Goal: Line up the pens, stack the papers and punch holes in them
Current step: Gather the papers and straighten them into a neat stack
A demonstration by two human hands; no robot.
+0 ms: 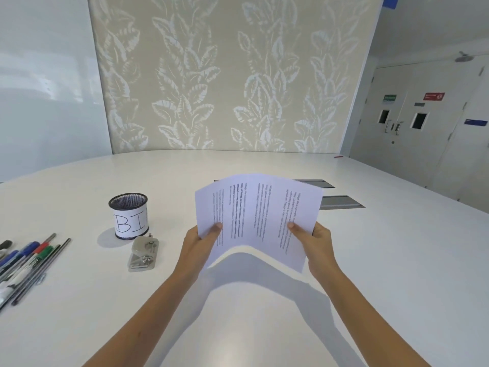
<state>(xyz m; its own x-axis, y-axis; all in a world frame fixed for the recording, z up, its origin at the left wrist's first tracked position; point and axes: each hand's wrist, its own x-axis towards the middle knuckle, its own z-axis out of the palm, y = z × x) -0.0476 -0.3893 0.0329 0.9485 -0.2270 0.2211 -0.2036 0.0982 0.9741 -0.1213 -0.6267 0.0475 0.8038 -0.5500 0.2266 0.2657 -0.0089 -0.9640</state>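
Both of my hands hold a small bundle of printed papers up above the white table, the sheets fanned and bowed upward in the middle. My left hand pinches the left edge and my right hand pinches the right edge. A grey metal hole punch lies on the table to the left of my left hand. Several pens and markers lie side by side at the far left edge, partly cut off by the frame.
A black mesh pen cup with a white label stands just behind the hole punch. Two grey cable hatches sit in the table behind the papers. A leaf-patterned panel stands at the table's far edge, with doors at the right.
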